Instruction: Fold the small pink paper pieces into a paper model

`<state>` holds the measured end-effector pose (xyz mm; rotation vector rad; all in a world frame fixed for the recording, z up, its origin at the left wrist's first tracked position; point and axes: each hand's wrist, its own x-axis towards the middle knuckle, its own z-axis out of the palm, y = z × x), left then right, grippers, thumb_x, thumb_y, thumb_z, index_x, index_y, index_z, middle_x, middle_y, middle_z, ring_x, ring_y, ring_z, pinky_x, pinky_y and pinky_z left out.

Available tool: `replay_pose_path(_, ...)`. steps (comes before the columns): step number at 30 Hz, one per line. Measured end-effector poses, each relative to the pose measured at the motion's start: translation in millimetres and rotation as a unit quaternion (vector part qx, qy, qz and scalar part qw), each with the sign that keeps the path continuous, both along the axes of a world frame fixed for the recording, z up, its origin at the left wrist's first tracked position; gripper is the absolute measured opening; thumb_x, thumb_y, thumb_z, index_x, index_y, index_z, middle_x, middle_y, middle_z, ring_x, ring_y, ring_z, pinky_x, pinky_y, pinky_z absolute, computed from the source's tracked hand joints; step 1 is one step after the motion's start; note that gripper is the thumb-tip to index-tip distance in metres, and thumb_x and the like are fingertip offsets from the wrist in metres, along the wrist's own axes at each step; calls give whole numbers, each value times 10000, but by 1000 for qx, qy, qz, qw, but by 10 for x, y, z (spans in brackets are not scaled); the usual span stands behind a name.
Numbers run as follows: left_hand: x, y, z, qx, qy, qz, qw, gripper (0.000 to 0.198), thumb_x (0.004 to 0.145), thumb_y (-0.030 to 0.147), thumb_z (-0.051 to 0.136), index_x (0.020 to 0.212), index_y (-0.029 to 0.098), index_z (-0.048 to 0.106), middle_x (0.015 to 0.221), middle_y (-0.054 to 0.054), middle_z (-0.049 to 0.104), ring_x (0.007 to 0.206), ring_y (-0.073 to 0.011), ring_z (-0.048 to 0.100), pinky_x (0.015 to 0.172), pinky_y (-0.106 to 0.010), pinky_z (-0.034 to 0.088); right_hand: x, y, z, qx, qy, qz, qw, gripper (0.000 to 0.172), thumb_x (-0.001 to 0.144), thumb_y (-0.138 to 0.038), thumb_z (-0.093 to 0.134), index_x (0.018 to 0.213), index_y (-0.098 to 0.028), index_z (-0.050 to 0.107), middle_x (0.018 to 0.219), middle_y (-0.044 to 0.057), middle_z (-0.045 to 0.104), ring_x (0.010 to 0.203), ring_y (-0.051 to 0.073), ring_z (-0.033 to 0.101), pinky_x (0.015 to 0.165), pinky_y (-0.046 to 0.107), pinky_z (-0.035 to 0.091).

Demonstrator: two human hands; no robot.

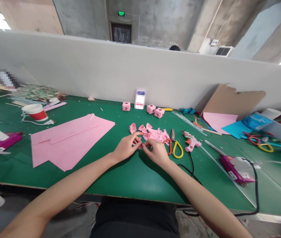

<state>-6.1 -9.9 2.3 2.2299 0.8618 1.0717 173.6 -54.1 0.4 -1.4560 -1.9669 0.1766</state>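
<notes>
Fingertips of my left hand (pixel 127 145) and my right hand (pixel 156 152) meet above the green table, both pinched at a small pink paper piece (pixel 137 141) that my fingers mostly cover. Just beyond them lies a pile of cut pink paper scraps (pixel 156 134), with a few curled pieces (pixel 133 128) at its left. Scissors (pixel 178 150) with one red and one yellow handle loop rest right beside my right hand. A pink glue gun (pixel 192 142) with a black cord lies farther right.
Pink paper sheets (pixel 71 142) cover the table's left part. Folded pink paper cubes (pixel 126 106) stand at the back near a phone (pixel 140 99). A paper cup (pixel 34 112) is left; purple power strips (pixel 237 170) lie at both sides. Cardboard (pixel 232 100) leans against the partition.
</notes>
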Motion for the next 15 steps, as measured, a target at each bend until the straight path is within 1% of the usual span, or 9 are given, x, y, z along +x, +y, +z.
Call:
replay_pose_path(2,4,-16,2,6,6,-2,1000,318,908,252,564,1220,218,508,934,-21,712,836,-154,698,811,-311,572,4,-6,4,6,-10,11,1000,203,891,-320,539,729,-205,585,688,8,659,589,146,594,565,244,400)
replay_pose_path(5,14,-26,4,5,-4,12,1000,355,903,279,575,1241,213,490,1000,-47,711,873,-167,696,800,-312,574,-1,-21,23,29,5,-12,1000,232,912,-333,511,731,-203,579,685,17,656,566,143,577,564,248,405)
replay_pose_path(8,13,-6,-4,-4,-18,25,1000,360,904,306,576,1238,204,489,982,-57,716,853,-174,698,765,-306,573,-10,-29,37,38,34,-35,998,252,918,-345,499,718,-204,563,679,19,656,564,145,577,554,250,405)
replay_pose_path(10,5,8,-9,-1,-13,33,999,331,908,301,571,1217,205,504,946,-49,722,839,-177,701,756,-302,565,-17,-32,38,27,29,-33,999,262,915,-348,502,700,-207,549,666,15,653,570,148,584,547,251,400)
replay_pose_path(12,-4,10,-5,9,15,35,999,320,906,274,570,1215,217,508,922,-35,725,834,-179,703,770,-306,556,-22,-35,34,13,6,-25,1000,252,906,-355,521,702,-209,544,669,11,653,575,150,590,541,250,391)
replay_pose_path(15,-17,-9,14,32,79,23,996,355,906,241,558,1255,246,489,958,-23,721,893,-189,697,813,-321,542,-25,-44,33,15,-19,-24,999,185,905,-361,542,803,-209,570,750,22,672,609,155,601,548,248,387)
